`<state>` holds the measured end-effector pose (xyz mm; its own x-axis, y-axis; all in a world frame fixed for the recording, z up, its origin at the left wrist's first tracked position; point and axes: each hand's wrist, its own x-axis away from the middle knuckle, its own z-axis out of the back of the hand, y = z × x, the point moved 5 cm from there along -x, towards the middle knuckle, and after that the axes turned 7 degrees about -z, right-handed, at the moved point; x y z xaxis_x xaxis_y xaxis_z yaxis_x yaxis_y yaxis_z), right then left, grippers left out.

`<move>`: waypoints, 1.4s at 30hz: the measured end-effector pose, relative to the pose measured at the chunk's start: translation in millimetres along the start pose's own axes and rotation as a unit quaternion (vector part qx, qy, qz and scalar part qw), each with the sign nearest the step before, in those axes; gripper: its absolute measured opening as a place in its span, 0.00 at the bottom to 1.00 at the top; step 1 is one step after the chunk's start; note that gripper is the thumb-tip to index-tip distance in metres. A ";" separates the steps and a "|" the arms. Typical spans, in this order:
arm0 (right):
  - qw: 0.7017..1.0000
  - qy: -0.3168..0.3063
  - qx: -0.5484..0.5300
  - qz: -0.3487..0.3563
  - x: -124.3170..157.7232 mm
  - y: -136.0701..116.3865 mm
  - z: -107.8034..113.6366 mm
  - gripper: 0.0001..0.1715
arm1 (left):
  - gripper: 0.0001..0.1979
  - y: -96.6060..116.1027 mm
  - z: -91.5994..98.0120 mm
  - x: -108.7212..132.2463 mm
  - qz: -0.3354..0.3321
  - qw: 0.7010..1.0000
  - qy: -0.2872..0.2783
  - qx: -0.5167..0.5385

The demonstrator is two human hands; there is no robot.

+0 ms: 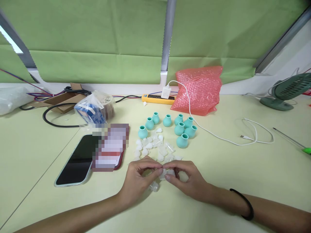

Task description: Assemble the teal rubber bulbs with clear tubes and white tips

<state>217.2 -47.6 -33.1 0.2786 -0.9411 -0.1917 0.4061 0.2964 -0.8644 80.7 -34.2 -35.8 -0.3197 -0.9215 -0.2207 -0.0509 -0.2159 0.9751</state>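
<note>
Piece of clear plastic [168,174], pinched at left end by fingertips of left grip [139,176] and at right end by those of right grip [191,179]. Just beneath left grip, on bench [182,216], another clear piece [154,186]. Just beyond both grips, pile of small clear and white parts [162,149]; farther beyond, teal pots [179,129]. Left of left grip, well apart, dark-screened phone [76,161].

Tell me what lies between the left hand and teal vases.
Small white pointed pieces and clear cylinders lie scattered between the left hand and teal vases, in the head view.
</note>
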 end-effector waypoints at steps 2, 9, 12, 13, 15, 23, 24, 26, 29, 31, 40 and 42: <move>1.000 0.001 0.005 0.023 0.3 -0.9 0.0 0.09 | 0.02 0.1 0.0 -0.5 0.006 1.000 0.008 0.022; 0.999 0.029 0.020 0.004 1.7 3.7 1.8 0.09 | 0.05 -5.9 3.8 -0.5 0.098 0.991 0.070 0.066; 0.997 0.066 0.037 -0.004 3.1 5.4 4.9 0.07 | 0.05 -4.4 7.2 -2.3 0.093 0.991 0.080 0.050; 0.996 0.074 0.040 -0.002 3.5 5.8 5.6 0.07 | 0.05 -3.4 8.1 -2.8 0.084 0.992 0.080 0.040; 0.995 0.088 0.040 -0.001 4.0 7.0 6.8 0.08 | 0.04 -1.7 8.9 -3.4 0.063 0.995 0.076 0.018; 0.997 0.070 0.006 -0.011 3.3 8.4 5.1 0.09 | 0.03 2.0 0.7 -1.5 -0.047 0.996 -0.004 -0.077; 0.998 0.066 0.001 -0.011 3.2 8.0 4.6 0.08 | 0.03 3.0 0.4 -1.0 -0.063 0.994 -0.010 -0.093; 0.998 0.061 -0.005 -0.009 3.3 7.2 4.2 0.08 | 0.04 5.1 0.6 0.2 -0.088 0.988 -0.016 -0.123; 0.998 0.057 0.004 0.000 3.1 6.0 4.0 0.08 | 0.04 9.1 1.0 1.0 -0.120 0.980 -0.019 -0.156; 0.999 0.052 0.013 0.007 2.8 5.3 3.7 0.08 | 0.04 12.2 0.7 0.9 -0.142 0.975 -0.021 -0.171; 0.999 0.049 0.003 0.009 3.8 6.6 3.8 0.09 | 0.04 8.4 1.6 -2.3 -0.106 0.985 -0.007 -0.137; 0.999 0.052 0.000 0.005 3.9 7.3 4.0 0.09 | 0.04 6.8 1.1 -3.0 -0.087 0.986 -0.010 -0.142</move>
<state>224.7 -48.5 -38.3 0.1912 -0.9501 -0.2466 0.4031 0.3051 -0.8628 80.3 -32.6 -28.5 -0.3485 -0.8561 -0.3816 0.1589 -0.4552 0.8761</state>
